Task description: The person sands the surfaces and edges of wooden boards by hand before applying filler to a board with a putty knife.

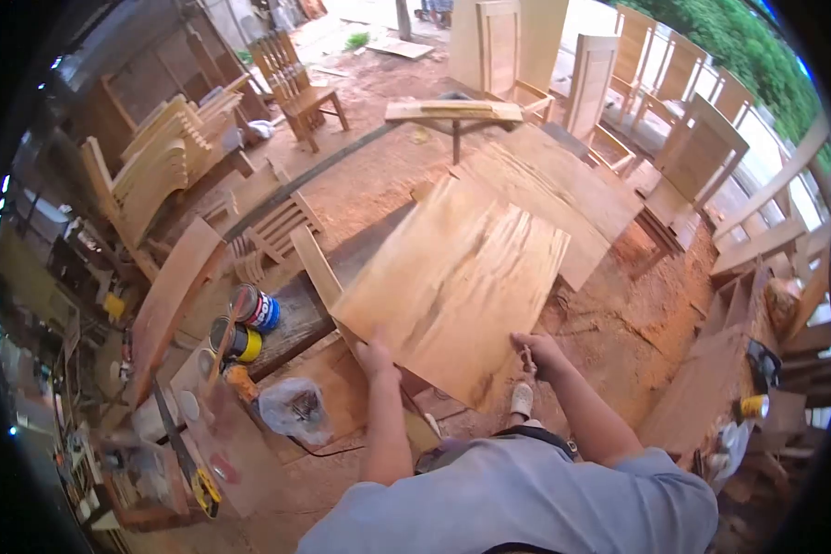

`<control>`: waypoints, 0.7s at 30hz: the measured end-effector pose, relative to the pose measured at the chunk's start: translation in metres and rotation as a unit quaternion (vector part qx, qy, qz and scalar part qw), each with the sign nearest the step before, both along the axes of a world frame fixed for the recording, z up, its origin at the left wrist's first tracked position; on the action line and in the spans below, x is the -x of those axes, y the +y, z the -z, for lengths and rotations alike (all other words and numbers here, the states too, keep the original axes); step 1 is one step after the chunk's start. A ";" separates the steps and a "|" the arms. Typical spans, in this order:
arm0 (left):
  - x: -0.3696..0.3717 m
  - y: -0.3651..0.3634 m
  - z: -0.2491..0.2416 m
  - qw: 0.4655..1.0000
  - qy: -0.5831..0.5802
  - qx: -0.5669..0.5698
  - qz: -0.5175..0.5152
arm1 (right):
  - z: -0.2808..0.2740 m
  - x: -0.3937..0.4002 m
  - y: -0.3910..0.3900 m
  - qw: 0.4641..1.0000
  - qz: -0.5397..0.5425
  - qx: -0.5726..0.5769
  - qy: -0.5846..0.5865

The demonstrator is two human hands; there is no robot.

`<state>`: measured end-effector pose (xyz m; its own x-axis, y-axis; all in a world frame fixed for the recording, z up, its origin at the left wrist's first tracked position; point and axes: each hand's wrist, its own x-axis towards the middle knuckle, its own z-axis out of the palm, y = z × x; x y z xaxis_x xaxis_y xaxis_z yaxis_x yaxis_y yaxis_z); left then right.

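Observation:
A large wooden panel [452, 277] with pale streaked grain is held up in front of me, tilted. My left hand [377, 358] grips its near left edge, with the fingers partly hidden by the panel. At the near right corner my right hand [540, 355] holds the same panel, fingers bent at its edge. Beyond and to the right, more flat boards [563, 185] lie stacked. A dark wooden bench [295, 314] stands left of the panel, with a narrow wood strip [316, 268] beside the panel's left edge.
Two paint cans [260, 309] and a plastic bag [295, 409] are on the left, near a handsaw [192, 462]. A wooden chair [300, 92] stands at the back left. Chair frames [692, 152] stand at the right. Sawdust covers the ground [637, 323].

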<state>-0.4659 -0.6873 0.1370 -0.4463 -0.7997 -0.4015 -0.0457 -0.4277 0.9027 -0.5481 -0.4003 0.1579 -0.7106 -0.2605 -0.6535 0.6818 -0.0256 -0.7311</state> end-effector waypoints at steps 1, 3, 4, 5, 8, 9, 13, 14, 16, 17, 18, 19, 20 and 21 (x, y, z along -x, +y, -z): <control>-0.003 -0.026 0.035 0.992 0.117 0.052 0.009 | 0.017 -0.011 -0.015 1.000 0.014 0.005 0.017; -0.004 -0.058 0.029 0.999 0.051 0.003 -0.016 | 0.009 -0.036 -0.038 0.999 0.030 0.022 -0.015; -0.005 -0.074 0.025 0.999 0.040 0.023 -0.020 | -0.006 -0.045 -0.052 0.996 0.033 0.042 -0.067; -0.007 -0.088 0.022 0.998 0.026 0.045 -0.022 | 0.009 -0.047 -0.057 0.996 0.003 0.049 -0.071; -0.008 -0.117 0.014 0.999 -0.003 0.045 -0.009 | 0.011 -0.065 -0.091 0.997 0.036 0.039 -0.060; -0.004 -0.127 0.017 0.996 -0.054 0.069 -0.009 | 0.018 -0.068 -0.091 0.996 0.048 0.031 -0.075; 0.010 -0.156 0.033 0.991 -0.072 0.111 0.009 | 0.045 -0.089 -0.082 0.995 0.037 0.042 -0.087; 0.013 -0.163 0.035 0.991 -0.072 0.117 0.007 | 0.043 -0.094 -0.079 0.994 0.044 0.053 -0.089; 0.016 -0.167 0.039 0.990 -0.058 0.126 0.015 | 0.042 -0.111 -0.072 0.995 0.048 0.036 -0.081; 0.015 -0.163 0.030 0.988 -0.078 0.132 0.017 | 0.044 -0.120 -0.071 0.992 0.071 0.046 -0.092; 0.012 -0.159 0.026 0.985 -0.100 0.137 0.021 | 0.046 -0.129 -0.069 0.988 0.096 0.055 -0.106; 0.010 -0.159 0.032 0.985 -0.106 0.137 0.029 | 0.046 -0.134 -0.069 0.989 0.091 0.068 -0.091; 0.011 -0.160 0.037 0.989 -0.080 0.122 0.017 | 0.046 -0.137 -0.070 0.989 0.098 0.068 -0.093; 0.011 -0.162 0.041 0.993 -0.053 0.107 0.006 | 0.047 -0.139 -0.074 0.989 0.110 0.067 -0.079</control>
<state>-0.4773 -0.8494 0.0957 -0.4209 -0.8663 -0.2691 -0.1504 -0.2258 0.9625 -0.4093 -0.4748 0.1112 -0.6510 -0.2027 -0.7315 0.7549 -0.2743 -0.5958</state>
